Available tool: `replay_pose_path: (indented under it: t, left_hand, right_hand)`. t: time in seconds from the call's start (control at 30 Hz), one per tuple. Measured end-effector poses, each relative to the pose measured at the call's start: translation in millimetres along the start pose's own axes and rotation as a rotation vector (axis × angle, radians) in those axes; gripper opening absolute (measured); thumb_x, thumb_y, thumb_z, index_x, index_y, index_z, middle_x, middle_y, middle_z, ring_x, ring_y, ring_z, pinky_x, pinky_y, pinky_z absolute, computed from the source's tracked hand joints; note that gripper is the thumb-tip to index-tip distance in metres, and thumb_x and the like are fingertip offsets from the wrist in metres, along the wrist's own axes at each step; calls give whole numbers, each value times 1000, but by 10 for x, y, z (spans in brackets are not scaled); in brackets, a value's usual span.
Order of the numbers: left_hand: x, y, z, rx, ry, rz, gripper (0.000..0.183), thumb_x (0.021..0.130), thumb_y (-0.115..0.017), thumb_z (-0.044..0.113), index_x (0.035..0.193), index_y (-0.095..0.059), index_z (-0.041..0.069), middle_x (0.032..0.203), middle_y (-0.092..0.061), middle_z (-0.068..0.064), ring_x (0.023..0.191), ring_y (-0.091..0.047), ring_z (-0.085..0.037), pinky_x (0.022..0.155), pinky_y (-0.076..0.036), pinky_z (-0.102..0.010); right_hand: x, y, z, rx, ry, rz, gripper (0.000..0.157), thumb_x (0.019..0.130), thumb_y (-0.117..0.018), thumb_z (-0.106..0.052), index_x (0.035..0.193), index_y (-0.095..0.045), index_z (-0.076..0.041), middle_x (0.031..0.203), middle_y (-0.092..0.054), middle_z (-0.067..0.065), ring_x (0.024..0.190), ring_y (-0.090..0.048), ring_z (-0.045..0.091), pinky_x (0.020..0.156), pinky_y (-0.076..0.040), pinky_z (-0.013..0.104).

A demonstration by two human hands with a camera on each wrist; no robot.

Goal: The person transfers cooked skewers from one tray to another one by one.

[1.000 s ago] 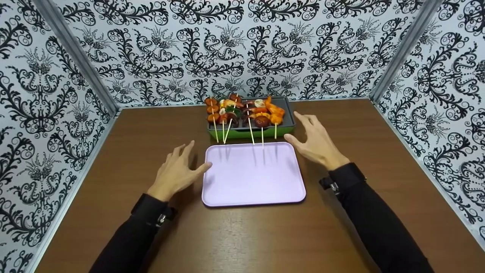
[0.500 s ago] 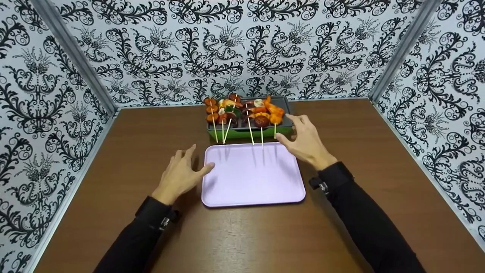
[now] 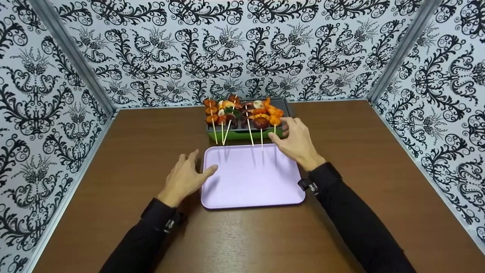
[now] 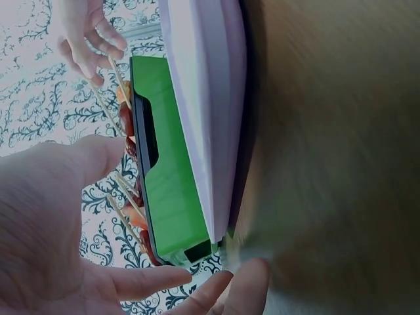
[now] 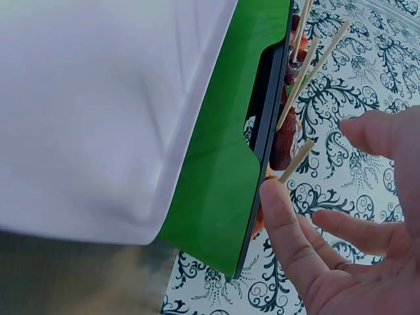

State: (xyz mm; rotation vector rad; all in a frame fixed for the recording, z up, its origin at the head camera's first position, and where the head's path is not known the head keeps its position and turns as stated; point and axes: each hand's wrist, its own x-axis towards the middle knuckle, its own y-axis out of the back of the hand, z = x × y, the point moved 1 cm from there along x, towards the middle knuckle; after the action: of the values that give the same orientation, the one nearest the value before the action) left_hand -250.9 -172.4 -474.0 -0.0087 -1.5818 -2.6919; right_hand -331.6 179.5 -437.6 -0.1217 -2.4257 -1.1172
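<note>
My right hand [image 3: 298, 143] reaches to the front right corner of a green grill box [image 3: 237, 134] with a dark top. Its thumb and fingers stand apart around the bare stick of the rightmost skewer, which carries orange pieces [image 3: 274, 113]. In the right wrist view that stick [image 5: 298, 162] ends between thumb and fingers, a fingertip right beside it. My left hand [image 3: 185, 177], fingers spread, hovers at the left edge of a lilac tray [image 3: 250, 182], its thumb over the rim. Nothing is in its grasp.
Several more skewers lie on the grill, including sliced round pieces [image 3: 211, 110] at left and a brown round piece [image 3: 261, 122]. Their sticks jut forward over the tray's far edge. Patterned walls [image 3: 227, 49] enclose the brown table [image 3: 235, 242] at the back and sides.
My right hand has moved left from beside the grill to the rightmost skewer's stick. My left hand has shifted slightly right, its thumb further over the tray. The skewers have not moved.
</note>
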Motion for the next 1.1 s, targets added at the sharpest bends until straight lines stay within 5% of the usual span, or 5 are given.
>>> replay_pose_path:
  t: [0.43,0.67,0.87,1.1]
  left_hand:
    - [17,-45,-13,-51,-16,-4,88,87,-70,62,153,-45,10,151,-49,-25,136,-52,-48,106,-48,-67]
    - [33,-47,-16,-91,-106,40,69,87,-78,38,140,-58,0,122,-68,-21,117,-60,-39,98,-53,-54]
    - [38,-49,-9,-122,-135,43,55,87,-76,21,136,-61,0,103,-70,-15,103,-60,-31,90,-52,-45]
    - [44,-49,-12,-141,-126,36,54,86,-76,13,137,-61,2,106,-69,-17,101,-64,-30,90,-59,-44]
  right_hand:
    - [45,-111,-63,9,-108,-20,55,89,-77,-35,128,-61,-1,93,-73,14,78,-72,23,76,-60,39]
    - [51,-97,-110,12,-161,-51,45,91,-75,-31,123,-63,-3,87,-78,10,72,-75,21,71,-61,38]
    - [96,-40,-143,94,-265,-126,35,90,-75,-28,112,-66,-3,82,-80,8,59,-75,15,55,-58,27]
    - [188,13,-121,255,-437,-197,23,88,-78,-18,101,-72,0,90,-78,14,62,-76,16,62,-64,30]
